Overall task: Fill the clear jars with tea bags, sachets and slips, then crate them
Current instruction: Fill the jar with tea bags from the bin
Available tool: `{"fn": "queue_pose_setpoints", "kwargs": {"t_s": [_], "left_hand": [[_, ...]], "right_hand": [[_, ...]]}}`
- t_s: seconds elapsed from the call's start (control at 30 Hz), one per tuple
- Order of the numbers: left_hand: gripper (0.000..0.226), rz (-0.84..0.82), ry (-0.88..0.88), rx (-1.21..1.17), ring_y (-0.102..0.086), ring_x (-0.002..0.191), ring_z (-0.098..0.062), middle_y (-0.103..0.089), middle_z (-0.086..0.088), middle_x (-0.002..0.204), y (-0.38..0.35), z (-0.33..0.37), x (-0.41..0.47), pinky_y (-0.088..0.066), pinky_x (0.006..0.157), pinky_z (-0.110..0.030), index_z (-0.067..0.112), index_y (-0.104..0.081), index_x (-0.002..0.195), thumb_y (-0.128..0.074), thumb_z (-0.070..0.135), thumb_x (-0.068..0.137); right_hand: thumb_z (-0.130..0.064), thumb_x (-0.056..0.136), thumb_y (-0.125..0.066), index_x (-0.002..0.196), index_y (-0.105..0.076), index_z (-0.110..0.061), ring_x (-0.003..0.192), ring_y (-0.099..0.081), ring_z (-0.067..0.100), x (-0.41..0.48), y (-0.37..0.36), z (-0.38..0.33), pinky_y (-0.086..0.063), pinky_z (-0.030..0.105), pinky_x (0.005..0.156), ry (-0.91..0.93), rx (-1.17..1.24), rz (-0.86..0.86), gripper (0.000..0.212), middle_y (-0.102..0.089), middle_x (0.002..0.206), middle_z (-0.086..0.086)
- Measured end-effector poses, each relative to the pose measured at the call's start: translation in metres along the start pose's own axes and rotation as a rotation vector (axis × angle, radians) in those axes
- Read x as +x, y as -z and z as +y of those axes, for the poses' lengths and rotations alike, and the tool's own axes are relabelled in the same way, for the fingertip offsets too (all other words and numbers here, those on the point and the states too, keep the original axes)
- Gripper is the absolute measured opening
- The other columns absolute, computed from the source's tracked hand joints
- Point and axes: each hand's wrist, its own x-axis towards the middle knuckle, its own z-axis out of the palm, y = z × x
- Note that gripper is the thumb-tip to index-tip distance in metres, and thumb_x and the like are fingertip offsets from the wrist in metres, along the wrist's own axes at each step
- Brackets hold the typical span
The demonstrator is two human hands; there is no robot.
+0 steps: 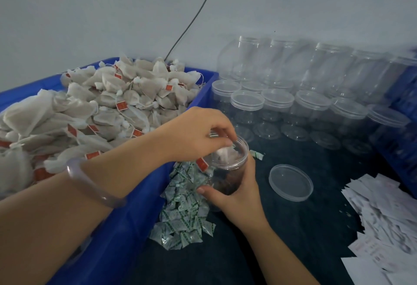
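My right hand (234, 192) grips an open clear jar (228, 171) from below and behind, tilted toward the left. My left hand (198, 133) is over the jar's mouth, its fingertips pinching a white tea bag (223, 152) that sits partly inside. A red tag (202, 164) hangs outside the jar's rim. The jar's clear lid (291, 182) lies flat on the dark table to the right. A pile of green-and-white sachets (185, 208) lies just left of the jar. White paper slips (381, 214) are heaped at the right.
A blue crate (126, 223) heaped with tea bags (108, 104) fills the left side. Several empty lidded clear jars (279, 106) stand in rows at the back, more lying stacked behind them. Another blue crate (406, 126) edges the far right. A black cable (194, 18) runs down the wall.
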Motion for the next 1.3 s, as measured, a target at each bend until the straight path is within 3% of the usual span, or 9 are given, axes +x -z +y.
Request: {"fn": "queue_pose_setpoints", "kwargs": {"t_s": [0.07, 0.17, 0.27, 0.37, 0.57, 0.73, 0.87, 1.03, 1.3], "left_hand": [[0.015, 0.080, 0.034, -0.063, -0.061, 0.088, 0.006, -0.067, 0.010, 0.104, 0.005, -0.005, 0.002, -0.047, 0.075, -0.009, 0.023, -0.072, 0.101, -0.060, 0.020, 0.093], [0.022, 0.197, 0.225, 0.096, -0.059, 0.094, -0.004, -0.067, 0.008, 0.107, 0.024, -0.034, 0.005, -0.041, 0.081, -0.006, 0.019, -0.070, 0.111, -0.053, 0.016, 0.096], [0.037, -0.071, 0.592, 0.435, -0.056, 0.114, -0.026, -0.060, -0.010, 0.125, 0.039, -0.075, -0.004, -0.044, 0.096, -0.033, 0.011, -0.056, 0.129, -0.059, 0.019, 0.093], [0.040, -0.296, 0.792, 0.573, -0.056, 0.108, -0.027, -0.060, -0.010, 0.121, 0.040, -0.096, -0.018, -0.046, 0.088, -0.035, 0.010, -0.056, 0.120, -0.068, 0.029, 0.087], [0.020, -0.316, 0.821, 0.681, -0.051, 0.085, -0.021, -0.049, -0.002, 0.080, 0.028, -0.096, -0.014, -0.039, 0.068, -0.028, 0.013, -0.054, 0.091, -0.066, 0.029, 0.088], [0.026, -0.339, 0.828, 0.865, -0.047, 0.116, -0.026, -0.054, -0.006, 0.120, 0.023, -0.102, -0.013, -0.041, 0.083, -0.036, 0.016, -0.055, 0.108, -0.066, 0.024, 0.085], [0.029, -0.298, 0.879, 0.868, -0.045, 0.117, -0.027, -0.056, -0.010, 0.118, 0.020, -0.100, -0.014, -0.037, 0.077, -0.034, 0.016, -0.038, 0.071, -0.065, 0.016, 0.081], [0.031, -0.232, 0.965, 0.847, -0.049, 0.117, -0.030, -0.053, -0.012, 0.123, 0.022, -0.097, -0.012, -0.045, 0.080, -0.036, 0.012, -0.058, 0.113, -0.065, 0.014, 0.083], [0.033, -0.031, 1.075, 0.712, -0.060, 0.107, -0.033, -0.059, -0.015, 0.118, 0.030, -0.106, -0.015, -0.041, 0.069, -0.036, 0.005, -0.059, 0.118, -0.066, 0.013, 0.087]], "right_hand": [[-0.041, 0.058, -0.091, 0.146, -0.029, -0.031, 0.128, -0.052, 0.007, -0.001, 0.000, 0.002, -0.046, 0.029, 0.105, 0.002, -0.018, 0.010, 0.108, -0.054, 0.134, -0.019], [-0.047, 0.055, -0.092, 0.146, -0.030, -0.030, 0.127, -0.054, 0.009, -0.001, 0.001, 0.003, -0.050, 0.037, 0.103, -0.011, -0.012, 0.015, 0.111, -0.056, 0.133, -0.018], [-0.052, 0.053, -0.091, 0.144, -0.031, -0.037, 0.128, -0.053, 0.007, -0.001, 0.001, 0.003, -0.048, 0.031, 0.104, -0.013, -0.016, 0.009, 0.110, -0.055, 0.134, -0.019], [-0.045, 0.055, -0.093, 0.144, -0.031, -0.039, 0.127, -0.054, 0.007, -0.001, 0.001, 0.005, -0.049, 0.033, 0.104, -0.012, -0.027, 0.012, 0.109, -0.056, 0.135, -0.017], [-0.033, 0.058, -0.093, 0.146, -0.031, -0.036, 0.128, -0.054, 0.012, -0.002, 0.003, 0.007, -0.047, 0.044, 0.105, -0.011, -0.031, 0.011, 0.108, -0.057, 0.136, -0.011], [-0.035, 0.057, -0.092, 0.144, -0.032, -0.038, 0.126, -0.055, 0.009, -0.002, 0.003, 0.004, -0.048, 0.039, 0.105, -0.026, -0.027, 0.012, 0.106, -0.057, 0.135, -0.015], [-0.033, 0.058, -0.093, 0.145, -0.031, -0.034, 0.127, -0.055, 0.011, -0.002, 0.003, 0.003, -0.048, 0.039, 0.105, -0.024, -0.024, 0.005, 0.106, -0.057, 0.136, -0.012], [-0.035, 0.057, -0.092, 0.144, -0.031, -0.036, 0.127, -0.055, 0.009, -0.002, 0.003, 0.001, -0.048, 0.029, 0.104, -0.030, -0.018, 0.013, 0.106, -0.057, 0.135, -0.015], [-0.033, 0.057, -0.093, 0.142, -0.034, -0.036, 0.126, -0.056, 0.011, -0.002, 0.005, 0.002, -0.048, 0.044, 0.104, -0.043, -0.017, 0.018, 0.104, -0.058, 0.134, -0.013]]}}
